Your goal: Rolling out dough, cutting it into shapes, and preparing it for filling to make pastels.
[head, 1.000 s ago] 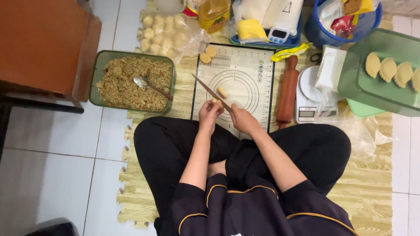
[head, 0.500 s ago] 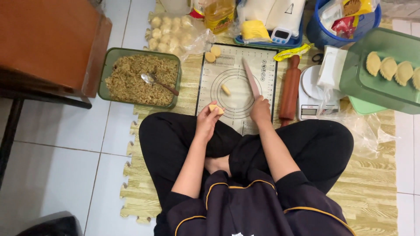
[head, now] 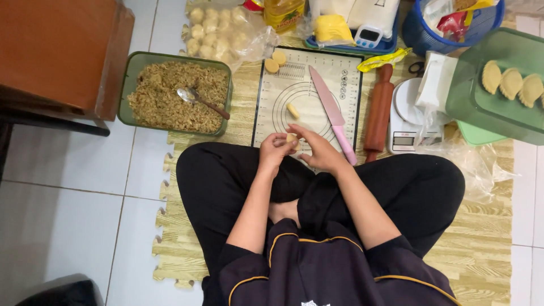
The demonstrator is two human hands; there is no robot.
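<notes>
A person sits cross-legged on a straw-coloured floor mat (head: 487, 249), seen from above, in dark clothes with yellow piping. Both hands meet just over the near edge of a white pastry mat (head: 272, 107) with a black border and printed circles. The left hand (head: 273, 152) and the right hand (head: 317, 150) are curled together around a small pale dough piece (head: 292, 137), fingers partly closed on it, pinching it between them.

On the pastry mat, a second small dough piece (head: 292, 110) lies near the middle of the circles, apart from the hands. A knife (head: 333, 113) with a pink blade and pink handle lies slantwise on the mat's right side, its handle just beside the right hand. Two round dough discs (head: 275, 61) sit at the mat's far left corner.

To the left of the mat stands a green rectangular tub (head: 127, 85) full of brown shredded filling, with a metal spoon (head: 195, 97) resting in it. Beyond it, a clear bag of dough balls (head: 218, 28). To the right of the mat lies a reddish wooden rolling pin (head: 378, 107), then a white kitchen scale (head: 405, 122). Further right, a green tray (head: 481, 116) carries folded, crimped pastries (head: 510, 82). A wooden cabinet (head: 56, 51) stands at far left on the white tiled floor (head: 68, 215)
</notes>
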